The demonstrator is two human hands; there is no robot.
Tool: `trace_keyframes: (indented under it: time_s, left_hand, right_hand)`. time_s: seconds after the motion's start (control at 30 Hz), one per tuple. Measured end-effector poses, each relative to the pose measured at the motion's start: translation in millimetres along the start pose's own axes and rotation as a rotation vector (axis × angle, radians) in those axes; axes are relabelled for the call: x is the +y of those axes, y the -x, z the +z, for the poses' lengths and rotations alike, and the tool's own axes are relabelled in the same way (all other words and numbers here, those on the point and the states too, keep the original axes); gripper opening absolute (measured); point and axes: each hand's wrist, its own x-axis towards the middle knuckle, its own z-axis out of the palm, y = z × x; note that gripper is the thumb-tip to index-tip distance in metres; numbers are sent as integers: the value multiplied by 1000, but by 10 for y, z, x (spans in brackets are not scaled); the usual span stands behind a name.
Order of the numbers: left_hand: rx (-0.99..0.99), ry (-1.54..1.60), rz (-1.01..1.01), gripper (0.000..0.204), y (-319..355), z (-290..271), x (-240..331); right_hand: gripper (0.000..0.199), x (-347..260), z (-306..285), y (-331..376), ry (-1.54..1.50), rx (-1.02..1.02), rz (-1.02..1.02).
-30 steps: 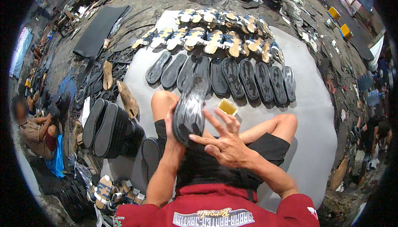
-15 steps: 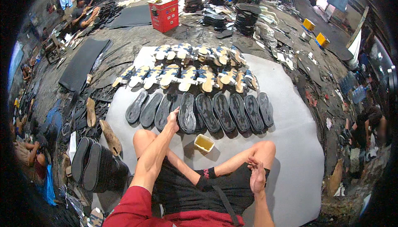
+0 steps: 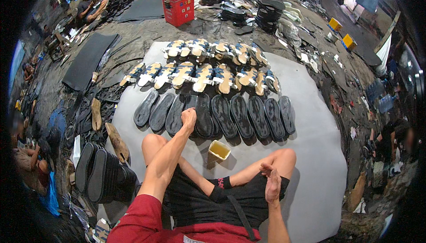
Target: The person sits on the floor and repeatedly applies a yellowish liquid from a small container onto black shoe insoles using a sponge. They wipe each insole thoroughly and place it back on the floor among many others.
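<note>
My left hand is closed at the near side of a row of black shoe soles. What its fingers hold, if anything, is hidden. It lies over the gap between a wet-looking sole and a darker sole. Several more soles, such as one to the right, have shiny, streaked tops. A small white tub of yellowish liquid stands nearer me. My right hand rests by my right knee, fingers loosely bent and apart, holding nothing.
Beyond the soles, two rows of tan-footbed sandals with blue and white straps lie on a grey sheet. Black soles and wooden shoe lasts are at my left. A red box stands farther off among scraps.
My left hand has moved slightly away from me, and its fingers have curled in. The sole beside it looks darker and less streaked. My right hand has barely moved. The view has shifted slightly.
</note>
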Motion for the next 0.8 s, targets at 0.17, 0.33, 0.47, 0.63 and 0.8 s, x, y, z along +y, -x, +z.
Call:
trace_keyframes:
  time_s: [0.17,0.33,0.47,0.63,0.8]
  left_hand:
    - [-96,93,105,51,-141,-293,-216]
    - [24,339,350,55,1233,-953,574]
    - [394,419,704,49,2272,-2233,168]
    - [514,-465,182,83,3210,-3053,-1353]
    - [379,-492,-94,131,3665,-3067,-1858]
  right_hand:
    - [56,-133,135,-65,143,-122,-6]
    - [55,118,164,-90,175,-56,19]
    - [46,145,788,-542,816,-398,-253]
    - [50,565,1233,-866,1300,-672,-453]
    - [49,987,1161,-958,1327,-638,-456]
